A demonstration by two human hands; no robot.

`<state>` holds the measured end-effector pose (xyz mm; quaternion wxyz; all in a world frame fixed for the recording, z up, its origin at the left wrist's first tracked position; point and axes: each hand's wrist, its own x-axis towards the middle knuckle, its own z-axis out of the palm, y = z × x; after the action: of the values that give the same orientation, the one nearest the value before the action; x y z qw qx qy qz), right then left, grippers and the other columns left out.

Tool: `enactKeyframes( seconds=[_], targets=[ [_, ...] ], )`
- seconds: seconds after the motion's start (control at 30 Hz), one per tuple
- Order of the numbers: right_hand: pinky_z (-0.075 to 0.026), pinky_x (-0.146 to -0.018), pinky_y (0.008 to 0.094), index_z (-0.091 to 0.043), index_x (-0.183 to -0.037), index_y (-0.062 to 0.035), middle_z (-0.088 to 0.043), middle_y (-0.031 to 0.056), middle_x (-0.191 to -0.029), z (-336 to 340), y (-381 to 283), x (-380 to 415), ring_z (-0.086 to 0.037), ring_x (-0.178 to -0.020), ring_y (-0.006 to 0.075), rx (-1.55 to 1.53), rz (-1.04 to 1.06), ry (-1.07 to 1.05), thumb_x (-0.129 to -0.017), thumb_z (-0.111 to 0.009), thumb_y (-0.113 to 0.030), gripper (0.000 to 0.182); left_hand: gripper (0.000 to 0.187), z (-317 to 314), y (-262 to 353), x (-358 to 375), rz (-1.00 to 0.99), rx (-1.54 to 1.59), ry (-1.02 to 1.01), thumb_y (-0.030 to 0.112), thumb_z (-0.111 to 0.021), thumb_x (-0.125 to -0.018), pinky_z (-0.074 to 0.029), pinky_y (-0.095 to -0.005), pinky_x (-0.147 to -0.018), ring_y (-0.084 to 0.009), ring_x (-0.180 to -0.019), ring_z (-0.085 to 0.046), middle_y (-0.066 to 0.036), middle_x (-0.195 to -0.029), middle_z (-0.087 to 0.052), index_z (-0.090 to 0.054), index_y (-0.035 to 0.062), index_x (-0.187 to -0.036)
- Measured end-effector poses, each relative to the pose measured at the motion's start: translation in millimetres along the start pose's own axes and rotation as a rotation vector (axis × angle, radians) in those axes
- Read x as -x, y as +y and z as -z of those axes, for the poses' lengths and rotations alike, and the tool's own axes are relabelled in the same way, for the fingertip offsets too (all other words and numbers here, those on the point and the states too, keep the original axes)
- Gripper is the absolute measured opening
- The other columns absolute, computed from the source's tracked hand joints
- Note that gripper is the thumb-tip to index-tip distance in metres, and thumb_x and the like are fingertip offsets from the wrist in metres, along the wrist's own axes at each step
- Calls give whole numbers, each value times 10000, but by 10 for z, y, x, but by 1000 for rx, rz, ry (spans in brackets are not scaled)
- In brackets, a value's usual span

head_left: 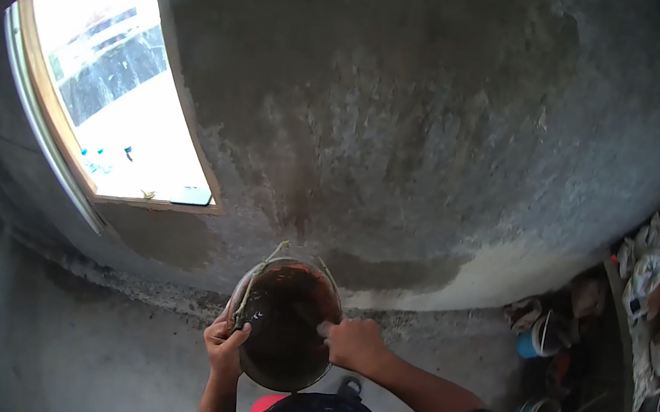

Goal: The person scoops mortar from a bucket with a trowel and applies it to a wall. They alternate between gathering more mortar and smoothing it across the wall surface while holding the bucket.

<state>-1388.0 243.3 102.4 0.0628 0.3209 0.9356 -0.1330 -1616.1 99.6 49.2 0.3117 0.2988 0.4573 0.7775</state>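
A bucket [289, 321] with a reddish inside and dark, wet-looking contents is tilted in front of my body, its mouth facing up toward me. My left hand [224, 344] grips its left rim, where a pale cord-like handle [248, 288] runs up along the edge. At the bucket's right side, my right hand [355, 344] is closed, its knuckles over the rim. Something small and greyish pokes out from that fist into the bucket; I cannot make out what it is.
Ahead rises a grey plastered wall [412, 132] with damp patches. A bright window opening [120, 75] is at the left. Two blue-and-white buckets [534, 341] stand at the right, near a ledge carrying crumpled bags [647, 268]. Rubble lines the wall's foot [159, 291].
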Motion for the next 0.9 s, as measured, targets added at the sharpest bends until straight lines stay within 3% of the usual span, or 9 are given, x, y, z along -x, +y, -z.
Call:
enactKeyframes(
  seconds=[0.2, 0.27, 0.33, 0.43, 0.5, 0.63, 0.67, 0.73, 0.9],
  targets=[
    [-625, -791, 508, -832, -1078, -129, -790, 213, -965, 147, 593, -83, -785, -881, 394, -73, 120, -93, -907, -723, -398, 337, 128, -565, -242, -201, -64, -63, 51, -70, -712, -833, -496, -343, -1006, -244, -1164, -686, -219, -1300, -723, -748, -164, -912],
    [-624, -804, 495, -834, -1126, -117, -793, 218, -992, 106, 847, -145, -784, -904, 393, -191, 132, -93, -904, -736, -410, 380, 382, -527, -377, -259, -38, -133, -41, -27, -686, -849, -482, -317, -1028, -204, -1191, -662, -186, -1379, -698, -728, -171, -1200],
    [-602, -956, 474, -799, -1258, -111, -795, 195, -1145, 42, 1046, -200, -766, -1070, 379, -474, 108, -55, -870, -806, -370, 467, 434, -610, -376, -352, -72, -201, -42, -15, -689, -851, -467, -320, -1060, -206, -1216, -656, -175, -1379, -703, -710, -164, -1257],
    [-589, -963, 428, -793, -1272, -84, -794, 203, -1171, 141, 1249, -205, -777, -1058, 334, -694, -33, -132, -840, -873, -371, 525, 564, -564, -412, -467, -41, -350, -32, 10, -697, -848, -417, -326, -1148, -210, -1283, -636, -155, -1392, -711, -649, -156, -1385],
    [-589, -937, 385, -784, -1271, -36, -809, 185, -1143, 94, 1388, -169, -776, -1021, 257, -694, -34, -67, -870, -865, -279, 477, 303, -828, -95, -516, -11, -129, 24, -15, -752, -861, -465, -302, -1052, -168, -1150, -655, -153, -1312, -732, -752, -151, -1132],
    [-591, -925, 368, -765, -1289, 10, -818, 171, -1143, 151, 1459, -81, -768, -1009, 186, -791, -102, 6, -915, -827, -178, 423, 441, -760, -80, -644, -70, -52, -65, -40, -668, -893, -434, -320, -1117, -226, -1293, -629, -202, -1511, -619, -694, -152, -1318],
    [-591, -925, 368, -765, -1289, 10, -818, 171, -1143, 181, 1434, -53, -768, -1009, 186, -792, -109, 3, -915, -827, -178, 423, 391, -712, -94, -660, -70, -41, -72, -51, -667, -890, -445, -321, -1101, -224, -1290, -631, -205, -1514, -618, -713, -158, -1263],
    [-583, -978, 435, -797, -1238, -38, -792, 225, -1179, 271, 1367, -65, -769, -1094, 371, -765, -116, 109, -881, -859, -278, 434, 343, -766, -56, -724, -77, -22, -80, -61, -666, -887, -457, -322, -1085, -222, -1287, -632, -207, -1517, -616, -732, -165, -1207],
    [-599, -856, 447, -796, -1233, -86, -788, 163, -1146, 403, 990, -41, -761, -984, 345, -281, 103, 323, -900, -787, -226, 362, 144, -794, 17, -826, -61, 23, -20, -76, -683, -879, -487, -319, -1023, -208, -1218, -653, -211, -1469, -643, -745, -156, -981]
  ],
)
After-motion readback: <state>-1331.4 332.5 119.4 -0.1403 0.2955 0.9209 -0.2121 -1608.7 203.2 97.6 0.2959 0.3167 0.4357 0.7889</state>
